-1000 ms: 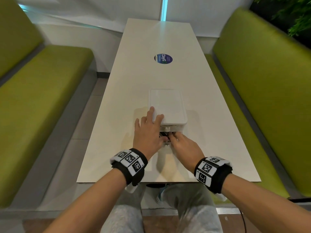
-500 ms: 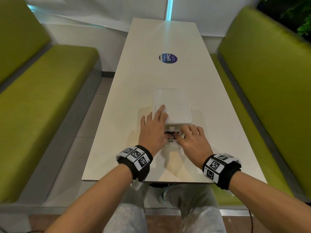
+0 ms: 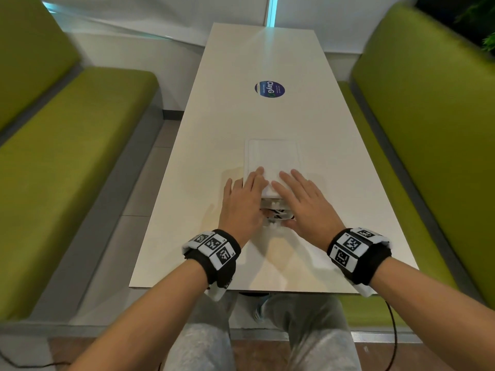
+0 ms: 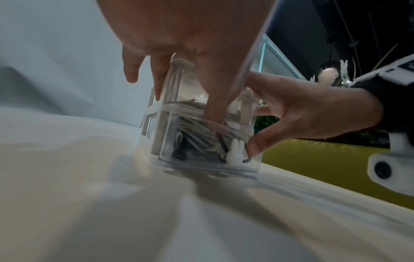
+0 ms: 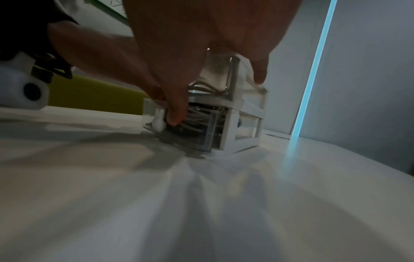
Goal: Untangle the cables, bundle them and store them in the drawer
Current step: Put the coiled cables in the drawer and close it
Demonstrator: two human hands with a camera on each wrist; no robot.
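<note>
A small white drawer unit (image 3: 273,156) stands on the white table (image 3: 214,129). Its clear bottom drawer (image 4: 201,159) is pulled out a little toward me and holds coiled white and black cables (image 4: 197,140). My left hand (image 3: 242,202) lies with straight fingers on the unit's near-left corner, its thumb (image 4: 215,106) reaching down into the drawer onto the cables. My right hand (image 3: 302,199) lies flat over the unit's near-right top, and its thumb (image 5: 177,109) presses the drawer front beside a white rabbit-shaped knob (image 5: 158,118). The upper drawer is mostly hidden by the hands.
A round blue sticker (image 3: 269,89) marks the table farther back. Green benches run along the left (image 3: 67,156) and right (image 3: 428,129) sides. The table's near edge (image 3: 241,289) lies just behind my wrists, with my knees below it.
My right hand has moved from the drawer opening forward onto the unit's top, fingers now stretched flat. The left hand has stayed on the unit's left corner.
</note>
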